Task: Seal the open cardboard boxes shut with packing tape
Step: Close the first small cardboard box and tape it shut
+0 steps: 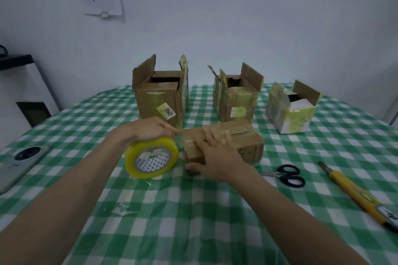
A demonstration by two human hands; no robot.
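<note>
A small closed cardboard box lies in the middle of the table, old tape along its top seam. My right hand lies over its left end, fingers spread on top and thumb against the near side. Just left of it, my left hand grips the top of a yellow roll of packing tape, fingertips at the box's left edge where a short stretch of tape runs to the box. Behind stand three open boxes: a large brown one, a middle one and a white, yellow-taped one.
Black-handled scissors lie right of the box. A yellow utility knife lies at the right edge. A phone rests at the table's left. The green checked tablecloth shows in front.
</note>
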